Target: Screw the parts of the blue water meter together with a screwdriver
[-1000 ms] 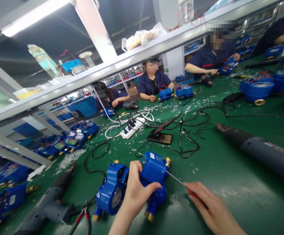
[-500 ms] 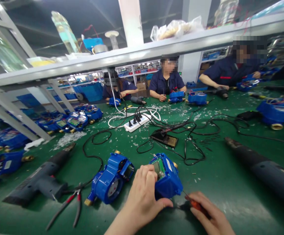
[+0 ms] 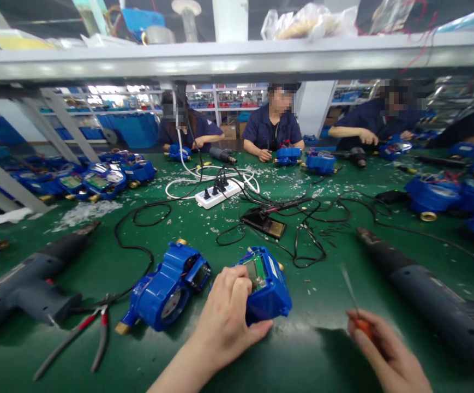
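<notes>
Blue meter [image 3: 271, 297], white label [image 3: 272, 264], print illegible

Open blue meter [image 3: 270, 299], orange-handled screwdriver [image 3: 363, 327] apart

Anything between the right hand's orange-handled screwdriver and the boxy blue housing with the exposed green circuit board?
Nothing visible blocks it. Between the right hand with its screwdriver and the blue housing lie green tabletop and a tiny loose bit; the left hand holds the housing from the left.

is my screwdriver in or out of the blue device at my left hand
Out: the screwdriver in the right hand is apart from the blue device at the left hand, with green table showing between them.
</notes>
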Action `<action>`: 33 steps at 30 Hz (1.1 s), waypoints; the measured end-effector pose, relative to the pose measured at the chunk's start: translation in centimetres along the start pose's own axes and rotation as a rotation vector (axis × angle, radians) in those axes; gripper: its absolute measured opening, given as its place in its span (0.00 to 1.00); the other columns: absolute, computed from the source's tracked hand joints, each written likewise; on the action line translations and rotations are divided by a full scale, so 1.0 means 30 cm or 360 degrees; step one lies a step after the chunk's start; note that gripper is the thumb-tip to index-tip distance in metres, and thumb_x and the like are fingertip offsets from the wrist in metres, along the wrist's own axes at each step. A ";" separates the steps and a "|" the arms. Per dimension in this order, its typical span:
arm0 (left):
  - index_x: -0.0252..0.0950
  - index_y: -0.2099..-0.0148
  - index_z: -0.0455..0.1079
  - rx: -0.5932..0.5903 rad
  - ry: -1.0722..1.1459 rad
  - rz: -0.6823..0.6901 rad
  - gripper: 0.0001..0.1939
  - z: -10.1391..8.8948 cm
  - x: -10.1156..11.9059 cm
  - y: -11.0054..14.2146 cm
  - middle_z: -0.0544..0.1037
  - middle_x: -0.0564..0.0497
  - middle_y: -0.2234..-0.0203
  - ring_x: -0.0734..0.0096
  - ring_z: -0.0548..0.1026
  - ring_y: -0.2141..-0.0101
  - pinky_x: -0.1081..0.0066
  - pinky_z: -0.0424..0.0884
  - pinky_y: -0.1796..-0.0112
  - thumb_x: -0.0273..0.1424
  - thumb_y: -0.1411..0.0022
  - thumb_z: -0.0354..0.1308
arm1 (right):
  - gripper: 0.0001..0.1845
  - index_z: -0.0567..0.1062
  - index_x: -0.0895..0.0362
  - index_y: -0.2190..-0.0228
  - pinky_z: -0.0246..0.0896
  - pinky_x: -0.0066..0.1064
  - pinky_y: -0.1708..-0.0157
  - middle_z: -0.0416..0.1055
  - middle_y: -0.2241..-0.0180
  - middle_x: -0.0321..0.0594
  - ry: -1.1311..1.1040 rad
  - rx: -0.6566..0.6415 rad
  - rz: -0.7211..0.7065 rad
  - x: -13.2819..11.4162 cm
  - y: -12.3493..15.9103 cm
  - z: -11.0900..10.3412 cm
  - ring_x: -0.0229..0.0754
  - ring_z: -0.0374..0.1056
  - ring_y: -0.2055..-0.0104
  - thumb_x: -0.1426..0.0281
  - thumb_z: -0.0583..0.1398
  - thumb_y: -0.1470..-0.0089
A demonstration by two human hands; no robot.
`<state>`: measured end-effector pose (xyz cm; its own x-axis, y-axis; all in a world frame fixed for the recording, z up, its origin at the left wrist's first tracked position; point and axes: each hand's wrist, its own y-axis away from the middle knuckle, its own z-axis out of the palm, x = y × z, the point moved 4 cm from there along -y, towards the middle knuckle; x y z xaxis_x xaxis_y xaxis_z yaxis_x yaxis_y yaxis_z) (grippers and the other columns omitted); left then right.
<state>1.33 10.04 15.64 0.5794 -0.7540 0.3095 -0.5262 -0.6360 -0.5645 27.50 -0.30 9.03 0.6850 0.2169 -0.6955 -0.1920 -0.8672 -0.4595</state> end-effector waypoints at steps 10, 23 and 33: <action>0.36 0.60 0.58 -0.0095 -0.0198 0.0265 0.21 0.030 0.091 -0.009 0.71 0.45 0.61 0.57 0.70 0.61 0.55 0.73 0.60 0.28 0.53 0.66 | 0.07 0.65 0.55 0.60 0.69 0.17 0.75 0.69 0.67 0.38 -0.0358 0.0444 -0.0364 -0.472 -0.248 -0.061 0.33 0.70 0.72 0.70 0.58 0.40; 0.39 0.63 0.63 -0.0148 -0.0420 0.0530 0.08 0.084 0.175 0.023 0.74 0.55 0.66 0.63 0.67 0.67 0.62 0.59 0.64 0.28 0.42 0.60 | 0.06 0.65 0.55 0.60 0.69 0.23 0.74 0.68 0.70 0.36 -0.0089 0.0124 -0.0368 -0.429 -0.175 -0.031 0.34 0.70 0.74 0.74 0.56 0.40; 0.39 0.64 0.64 -0.0219 -0.0504 0.0560 0.06 0.088 0.187 0.024 0.74 0.52 0.65 0.61 0.67 0.68 0.61 0.58 0.64 0.22 0.42 0.55 | 0.08 0.61 0.53 0.57 0.72 0.29 0.71 0.70 0.67 0.39 -0.0163 0.0400 -0.0401 -0.365 -0.086 -0.028 0.39 0.72 0.70 0.70 0.54 0.38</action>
<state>5.84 5.79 14.96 0.5013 -0.8536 -0.1419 -0.7889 -0.3834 -0.4802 21.08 -0.80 18.30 0.6612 0.4646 -0.5891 -0.2017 -0.6462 -0.7360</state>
